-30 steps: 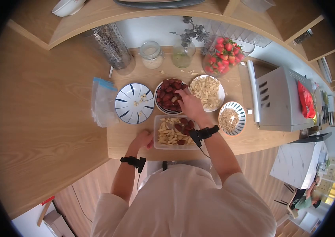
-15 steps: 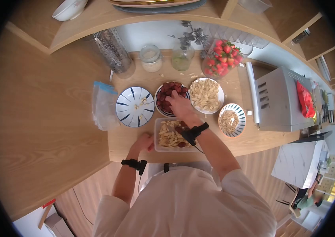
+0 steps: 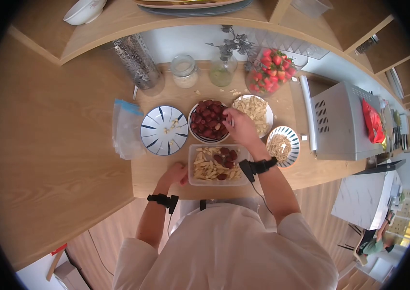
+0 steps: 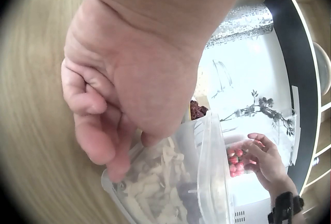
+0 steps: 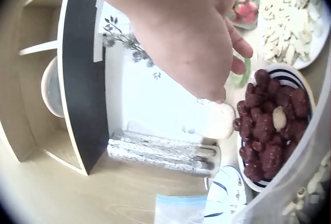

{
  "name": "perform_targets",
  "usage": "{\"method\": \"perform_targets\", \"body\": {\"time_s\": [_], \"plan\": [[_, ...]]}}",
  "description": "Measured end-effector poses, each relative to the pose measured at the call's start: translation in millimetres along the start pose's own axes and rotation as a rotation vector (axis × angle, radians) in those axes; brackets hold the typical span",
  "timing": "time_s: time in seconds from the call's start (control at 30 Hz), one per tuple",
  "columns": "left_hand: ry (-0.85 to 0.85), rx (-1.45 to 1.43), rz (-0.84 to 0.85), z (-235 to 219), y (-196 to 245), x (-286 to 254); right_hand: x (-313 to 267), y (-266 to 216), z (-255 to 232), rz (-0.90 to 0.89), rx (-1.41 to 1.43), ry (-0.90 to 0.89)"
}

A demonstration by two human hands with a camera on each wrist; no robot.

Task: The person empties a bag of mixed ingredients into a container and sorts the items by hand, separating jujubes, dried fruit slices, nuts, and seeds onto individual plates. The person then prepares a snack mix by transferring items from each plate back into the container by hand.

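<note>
My right hand [image 3: 242, 127] hovers at the right rim of a plate [image 3: 191, 131] heaped with dark red dates [image 3: 207, 118]. Its fingers are loosely bent, and nothing shows between them in the left wrist view. One pale piece [image 5: 279, 118] lies on the dates. In front stands a clear plastic box [image 3: 190, 164] holding pale dried slices [image 3: 209, 169] and several dates. My left hand [image 3: 174, 175] rests on the table at the box's left side. The left wrist view shows its fingers [image 4: 93, 141] loosely curled, fingertips right at the box's corner, holding nothing.
A striped plate [image 3: 154, 140] with a few pale bits and zip bags [image 3: 127, 130] lie left. To the right are a plate of pale slices [image 3: 252, 115] and a bowl of thin sticks [image 3: 279, 146]. Jars, a vase [image 3: 223, 71], strawberries [image 3: 272, 72] and a grey appliance [image 3: 338, 123] stand behind.
My right hand first reached down among the dates, then drew off them to the right, over the plate's edge. My left hand has stayed beside the box.
</note>
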State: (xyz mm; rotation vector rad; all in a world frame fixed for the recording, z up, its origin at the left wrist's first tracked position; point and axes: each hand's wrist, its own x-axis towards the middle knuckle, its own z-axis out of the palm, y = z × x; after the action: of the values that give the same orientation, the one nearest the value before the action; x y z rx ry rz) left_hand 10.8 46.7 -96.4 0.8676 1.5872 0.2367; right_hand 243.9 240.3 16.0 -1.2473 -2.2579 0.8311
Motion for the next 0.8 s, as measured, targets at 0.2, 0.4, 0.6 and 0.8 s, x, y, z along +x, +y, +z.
{"method": "perform_targets", "body": {"time_s": [0.2, 0.4, 0.6, 0.8], "plan": [[-0.029, 0.009, -0.027, -0.4, 0.8, 0.5, -67.6, 3.6, 3.0, 0.074, -0.306, -0.288], [-0.061, -0.018, -0.02, -1.5, -5.9, 6.2, -106.0, 14.4, 45.5, 0.133, -0.46, -0.422], [-0.047, -0.026, -0.054, -0.7, -1.7, 4.2, -111.2, 20.3, 67.0, 0.133, -0.48, -0.438], [-0.04, 0.0, -0.018, -2.2, -3.0, 4.1, -110.5, 19.8, 60.1, 0.074, -0.476, -0.501]]}}
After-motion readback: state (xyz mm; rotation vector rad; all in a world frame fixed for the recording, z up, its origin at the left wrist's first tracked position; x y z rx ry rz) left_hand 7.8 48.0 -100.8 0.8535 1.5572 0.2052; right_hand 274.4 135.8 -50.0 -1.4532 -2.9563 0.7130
